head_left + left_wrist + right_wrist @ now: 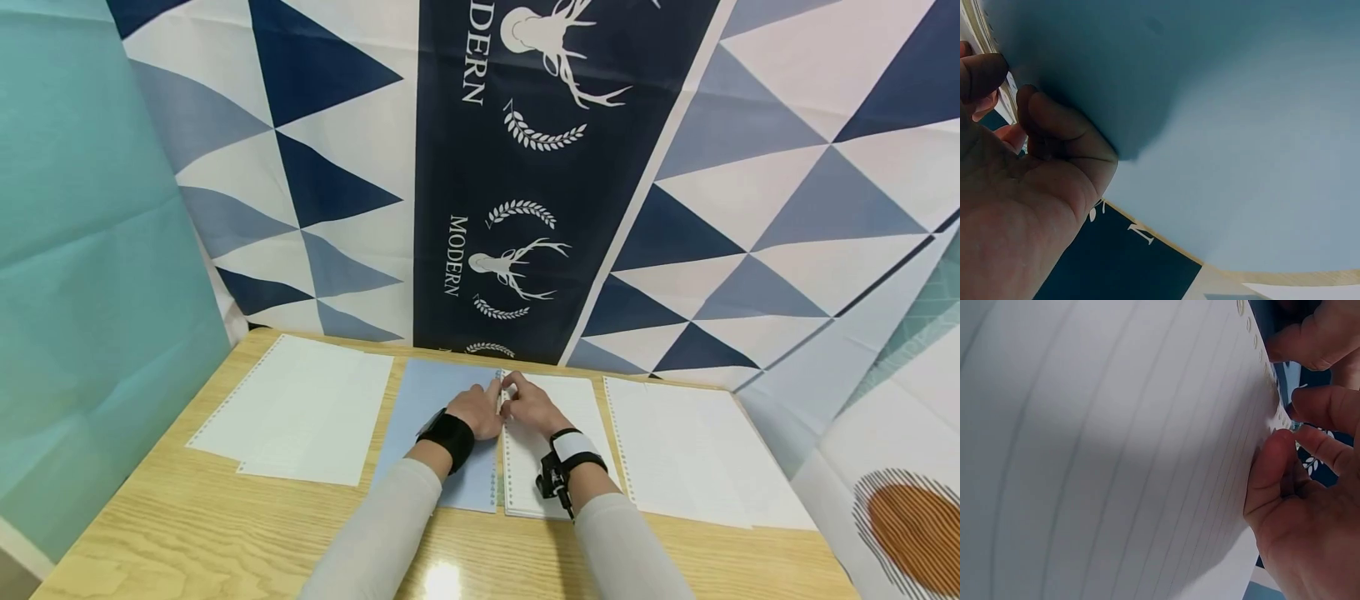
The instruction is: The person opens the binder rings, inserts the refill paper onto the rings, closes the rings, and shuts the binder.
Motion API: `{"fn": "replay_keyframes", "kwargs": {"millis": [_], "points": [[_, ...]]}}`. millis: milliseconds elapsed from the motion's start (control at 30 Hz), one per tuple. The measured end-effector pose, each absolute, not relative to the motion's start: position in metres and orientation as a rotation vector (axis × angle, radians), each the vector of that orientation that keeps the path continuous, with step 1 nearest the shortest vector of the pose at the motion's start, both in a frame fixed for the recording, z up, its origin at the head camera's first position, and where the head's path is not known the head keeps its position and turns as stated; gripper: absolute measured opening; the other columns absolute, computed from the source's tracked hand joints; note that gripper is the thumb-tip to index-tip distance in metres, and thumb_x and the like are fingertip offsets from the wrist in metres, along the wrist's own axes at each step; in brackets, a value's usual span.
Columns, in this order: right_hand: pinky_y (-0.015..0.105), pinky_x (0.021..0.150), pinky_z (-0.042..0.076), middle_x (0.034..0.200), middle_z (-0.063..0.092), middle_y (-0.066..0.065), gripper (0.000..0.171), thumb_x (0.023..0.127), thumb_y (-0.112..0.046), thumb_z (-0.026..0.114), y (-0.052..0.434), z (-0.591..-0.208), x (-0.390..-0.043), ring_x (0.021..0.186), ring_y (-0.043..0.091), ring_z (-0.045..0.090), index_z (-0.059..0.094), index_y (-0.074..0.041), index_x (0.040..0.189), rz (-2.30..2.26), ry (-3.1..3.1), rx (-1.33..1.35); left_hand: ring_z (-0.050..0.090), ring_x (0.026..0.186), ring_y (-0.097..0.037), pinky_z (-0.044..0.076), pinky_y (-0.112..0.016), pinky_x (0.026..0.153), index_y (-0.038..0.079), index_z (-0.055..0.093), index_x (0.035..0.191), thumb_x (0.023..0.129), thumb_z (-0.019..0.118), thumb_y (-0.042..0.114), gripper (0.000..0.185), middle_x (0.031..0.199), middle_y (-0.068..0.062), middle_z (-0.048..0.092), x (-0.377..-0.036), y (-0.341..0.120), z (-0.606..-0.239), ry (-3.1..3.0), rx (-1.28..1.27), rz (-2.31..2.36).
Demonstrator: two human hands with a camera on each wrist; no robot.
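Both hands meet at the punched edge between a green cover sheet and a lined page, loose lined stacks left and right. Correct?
One slip: the cover sheet is light blue, not green; the head view and the left wrist view show it. The rest holds: the left hand and right hand meet at the punched edge beside the lined page, with the left stack and right stack on the table.

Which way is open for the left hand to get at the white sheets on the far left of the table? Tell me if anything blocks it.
Probably yes. The left hand is at the blue cover, and the white sheets lie flat just beside that cover with nothing standing between them. The hand is busy at the punched edge, though.
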State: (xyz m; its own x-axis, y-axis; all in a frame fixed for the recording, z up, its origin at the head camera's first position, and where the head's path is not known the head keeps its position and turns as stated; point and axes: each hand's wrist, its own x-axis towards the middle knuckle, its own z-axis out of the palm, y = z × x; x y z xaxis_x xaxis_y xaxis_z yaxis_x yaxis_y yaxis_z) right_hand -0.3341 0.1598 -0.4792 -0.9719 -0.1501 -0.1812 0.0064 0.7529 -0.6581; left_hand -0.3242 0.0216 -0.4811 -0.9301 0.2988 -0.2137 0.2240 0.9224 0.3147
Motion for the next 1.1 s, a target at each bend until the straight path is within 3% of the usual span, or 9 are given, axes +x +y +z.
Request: {"fn": "replay_keyframes", "kwargs": {"millis": [300, 767, 1100], "points": [[0.032, 0.076, 0.044, 0.095, 0.066, 0.013, 0.038, 0.088, -0.006, 0.064, 0.1579, -0.4796, -0.336, 0.083, 0.024, 0.057, 0.055, -0.012, 0.125, -0.938, 2.778, -0.144, 0.063, 0.092, -0.03, 0.054, -0.039, 0.085, 0.021, 0.039, 0.146, 0.105, 0.051, 0.04, 0.047, 0.121, -0.014, 0.058, -0.3211, 0.0208, -0.4796, 2.83, 0.384, 0.431], [0.037, 0.079, 0.049, 0.097, 0.068, 0.015, 0.038, 0.088, -0.007, 0.065, 0.1566, -0.4781, -0.3348, 0.085, 0.025, 0.059, 0.055, -0.01, 0.124, -0.888, 2.825, -0.152, 0.059, 0.08, -0.027, 0.051, -0.038, 0.075, 0.018, 0.043, 0.138, 0.104, 0.052, 0.041, 0.042, 0.114, -0.013, 0.057, -0.3219, 0.0207, -0.4849, 2.851, 0.403, 0.425], [0.036, 0.077, 0.046, 0.091, 0.065, 0.012, 0.042, 0.088, -0.009, 0.069, 0.1546, -0.4816, -0.3328, 0.081, 0.024, 0.057, 0.053, -0.009, 0.127, -0.888, 2.852, -0.191, 0.058, 0.079, -0.027, 0.052, -0.038, 0.075, 0.027, 0.035, 0.146, 0.104, 0.053, 0.038, 0.048, 0.114, -0.014, 0.056, -0.3228, 0.0205, -0.4874, 2.856, 0.404, 0.414]]}}
